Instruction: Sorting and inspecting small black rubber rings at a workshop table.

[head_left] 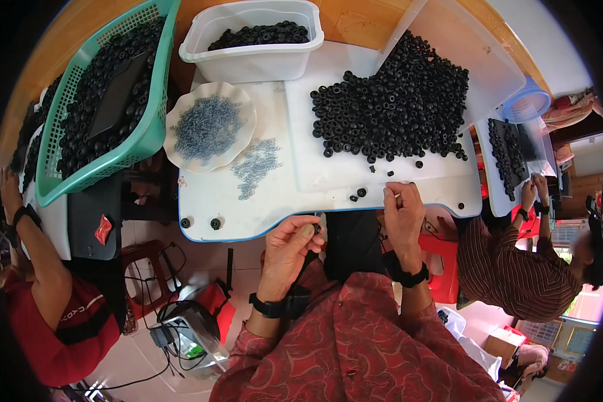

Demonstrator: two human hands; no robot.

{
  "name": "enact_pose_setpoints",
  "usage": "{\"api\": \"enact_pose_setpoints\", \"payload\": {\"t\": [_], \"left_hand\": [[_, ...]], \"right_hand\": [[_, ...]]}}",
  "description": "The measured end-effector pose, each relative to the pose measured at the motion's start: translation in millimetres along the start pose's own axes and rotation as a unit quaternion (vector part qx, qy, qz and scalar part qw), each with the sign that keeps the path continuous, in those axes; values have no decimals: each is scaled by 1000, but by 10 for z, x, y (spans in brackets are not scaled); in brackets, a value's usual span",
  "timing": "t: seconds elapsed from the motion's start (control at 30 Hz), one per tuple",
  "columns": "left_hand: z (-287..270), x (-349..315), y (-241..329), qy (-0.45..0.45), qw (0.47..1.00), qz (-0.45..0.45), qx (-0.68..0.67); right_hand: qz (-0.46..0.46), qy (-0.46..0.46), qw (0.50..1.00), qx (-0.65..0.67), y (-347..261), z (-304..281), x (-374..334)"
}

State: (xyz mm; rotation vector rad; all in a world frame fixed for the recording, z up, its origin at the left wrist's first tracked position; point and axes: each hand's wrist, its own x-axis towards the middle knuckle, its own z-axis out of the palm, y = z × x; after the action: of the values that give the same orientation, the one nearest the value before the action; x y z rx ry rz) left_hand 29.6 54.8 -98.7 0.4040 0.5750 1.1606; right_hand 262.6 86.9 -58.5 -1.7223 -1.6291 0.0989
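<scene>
One white table (275, 201) carries one large heap of black rubber rings (395, 107), too many to count. Two black rings (356, 195) lie loose near its front edge and two more (200, 223) at its front left corner. One white scalloped plate (210, 127) holds clear small rings. There is one white tub (251, 40) and one green basket (107, 94). Three people are in view.
</scene>
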Motion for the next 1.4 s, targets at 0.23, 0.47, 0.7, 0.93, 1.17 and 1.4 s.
{"api": "enact_pose_setpoints", "payload": {"t": [0.23, 0.47, 0.7, 0.93, 1.17, 1.4], "left_hand": [[-4, 44, -39, -4, 1000, -2, 8], [-15, 45, -10, -5, 1000, -6, 10], [-5, 49, 11, 3, 1000, -16, -19], [-27, 39, 25, 4, 999, -12, -46], [-22, 40, 32, 2, 995, -12, -97], [-30, 39, 15, -14, 993, -7, -115]], "right_hand": [[-8, 6, 1000, 14, 24, 158, 130], [-33, 13, 999, 14, -77, 216, 202], [-47, -80, 995, 48, -312, 141, -14], [-44, -127, 988, -75, -385, 185, -86], [40, -165, 978, 117, -587, 112, -135], [146, -232, 902, 333, -794, 92, -284]]}}
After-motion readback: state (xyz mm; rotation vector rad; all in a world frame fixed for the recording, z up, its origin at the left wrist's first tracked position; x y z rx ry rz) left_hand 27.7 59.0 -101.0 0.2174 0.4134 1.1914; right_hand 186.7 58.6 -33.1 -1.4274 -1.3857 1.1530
